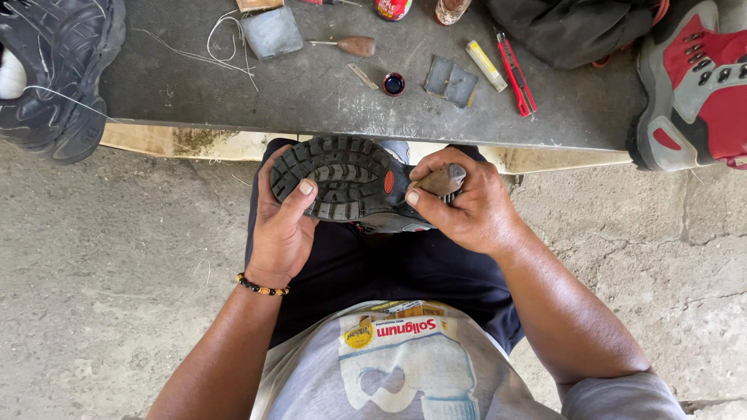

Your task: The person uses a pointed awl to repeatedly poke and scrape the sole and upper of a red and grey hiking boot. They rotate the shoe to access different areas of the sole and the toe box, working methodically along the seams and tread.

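Shoe-repair workshop: worn grey workbench (327, 93) is carrying a wooden-handled awl (354, 46), red utility knife (517, 75) and loose white thread (222, 47) at 12 o'clock.

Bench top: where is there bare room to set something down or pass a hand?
The bench top is bare along its near edge, between the white thread and the small dark lid, and again between the red utility knife and the red-and-grey boot. The far edge is crowded with tools and containers.

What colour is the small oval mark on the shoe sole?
Red-orange oval mark, on the black sole; head view.
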